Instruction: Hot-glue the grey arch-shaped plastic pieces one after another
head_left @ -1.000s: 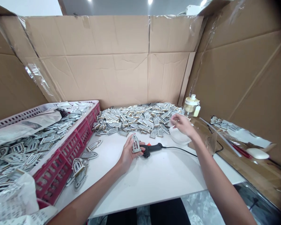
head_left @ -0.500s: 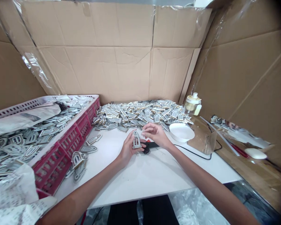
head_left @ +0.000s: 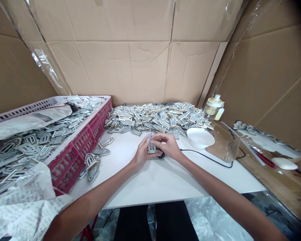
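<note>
My left hand (head_left: 141, 151) is closed around a small grey arch-shaped piece with slots like a window (head_left: 152, 149), held upright with its face toward me. My right hand (head_left: 168, 146) reaches over it from the right, thumb and fingers pinched together at the piece's upper part. Whatever lies between those fingertips, if anything, is too small to make out. Under the hands, a black corded tool (head_left: 162, 156) lies on the white table, mostly covered. Behind them spreads a heap of similar grey pieces (head_left: 150, 117).
At left stands a pink and white crate (head_left: 76, 154) full of such pieces and paper; several loose ones (head_left: 91, 162) lie beside it. A white bowl (head_left: 200, 138), a black cable (head_left: 208, 154) and a capped bottle (head_left: 214, 107) are at right. Cardboard walls (head_left: 120, 73) surround the table.
My right hand has moved in from beside the piece to touch its upper part. The black tool is now more covered, and the view has tipped down and shifted slightly left.
</note>
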A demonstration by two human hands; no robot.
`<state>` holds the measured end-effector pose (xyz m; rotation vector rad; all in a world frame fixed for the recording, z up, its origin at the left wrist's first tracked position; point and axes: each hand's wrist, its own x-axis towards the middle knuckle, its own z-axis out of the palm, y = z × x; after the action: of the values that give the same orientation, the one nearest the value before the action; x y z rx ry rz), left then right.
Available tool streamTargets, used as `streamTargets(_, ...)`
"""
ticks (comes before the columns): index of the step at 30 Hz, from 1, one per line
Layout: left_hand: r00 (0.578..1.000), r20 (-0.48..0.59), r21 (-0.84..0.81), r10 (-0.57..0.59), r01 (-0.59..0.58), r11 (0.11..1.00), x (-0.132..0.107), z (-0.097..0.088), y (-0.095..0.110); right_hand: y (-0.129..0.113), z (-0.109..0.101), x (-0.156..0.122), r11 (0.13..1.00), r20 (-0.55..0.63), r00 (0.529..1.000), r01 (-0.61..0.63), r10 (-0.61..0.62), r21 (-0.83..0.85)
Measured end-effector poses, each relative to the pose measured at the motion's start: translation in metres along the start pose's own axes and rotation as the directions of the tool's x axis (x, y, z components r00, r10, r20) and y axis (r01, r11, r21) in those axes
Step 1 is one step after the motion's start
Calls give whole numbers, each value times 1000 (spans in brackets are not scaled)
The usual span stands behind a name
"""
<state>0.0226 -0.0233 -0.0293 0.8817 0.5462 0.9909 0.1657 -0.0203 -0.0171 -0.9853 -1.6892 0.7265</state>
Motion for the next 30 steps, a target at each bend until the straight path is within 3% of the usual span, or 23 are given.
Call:
streamTargets(7,998,-67,-27,-10,8,1000,-2,3,1,-7,0,-2,978,-23,999,33,-39,-205)
streamTargets(14,995,-82,53,63,-58,997,-1,3,1,-11,0,-4,989,9,998,68,-67,-129)
streamTargets(17,995,-49,95,91,-86,992,0,-1,0,-16,-15,0,997,49,998,37,-34,-66)
streamTargets(20,995,-36,120,92,-87,989,0,-4,0,-17,-43,2,987,121,991,-45,64,-151)
streamTargets(22,994,-49,130,96,-89,987,0,-4,0,-13,-60,0,954,231,965,-57,128,-293)
streamTargets(25,993,-47,142,104,-96,985,1,-4,0,-3,-73,-8,874,380,905,19,191,-486)
streamTargets(30,994,-32,158,108,-102,982,1,-6,-2,6,-50,-20,697,411,887,159,211,-700)
